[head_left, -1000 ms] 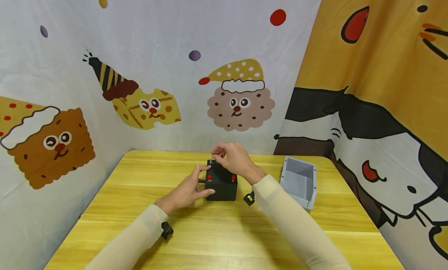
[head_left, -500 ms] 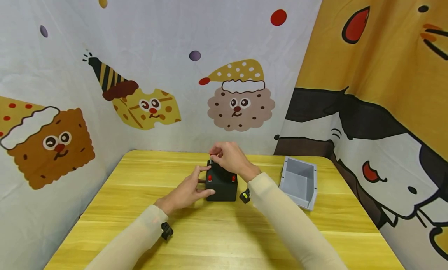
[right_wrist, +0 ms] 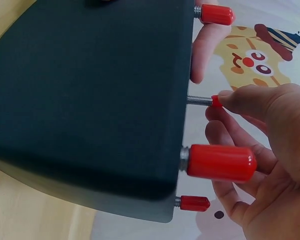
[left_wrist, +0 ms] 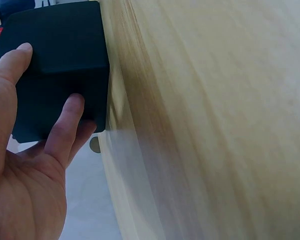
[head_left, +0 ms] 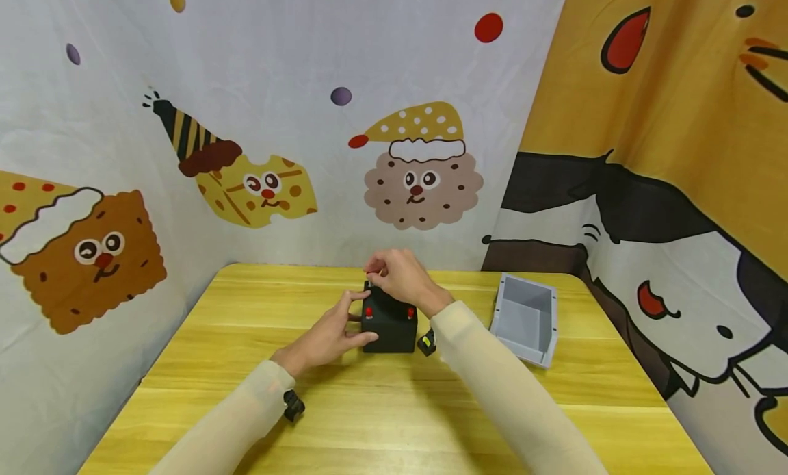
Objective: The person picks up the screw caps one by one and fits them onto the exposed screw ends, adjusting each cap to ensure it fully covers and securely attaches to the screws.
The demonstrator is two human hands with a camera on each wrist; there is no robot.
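A black box [head_left: 389, 331] stands on the table, with threaded metal studs on its top. Red caps [right_wrist: 220, 162] cover several of these studs. My left hand [head_left: 326, 335] holds the box at its left side, thumb on the front face and a fingertip at the top edge. In the left wrist view, more fingers of the left hand [left_wrist: 44, 165] touch the box's side. Above the back left corner, my right hand [head_left: 403, 276] pinches a small red cap [right_wrist: 217, 101] between thumb and finger. That cap sits at the tip of a stud [right_wrist: 199, 100], whose thread shows below it.
A grey plastic bin [head_left: 523, 321] stands right of the box, near the right forearm. The wooden table [head_left: 345, 420] ends at a back edge close behind the box. A printed cloth [head_left: 295, 57] hangs behind and at the sides.
My right hand has shifted slightly to the left, and its forearm with it, still pinching the red cap. The left hand and the box have stayed in place.
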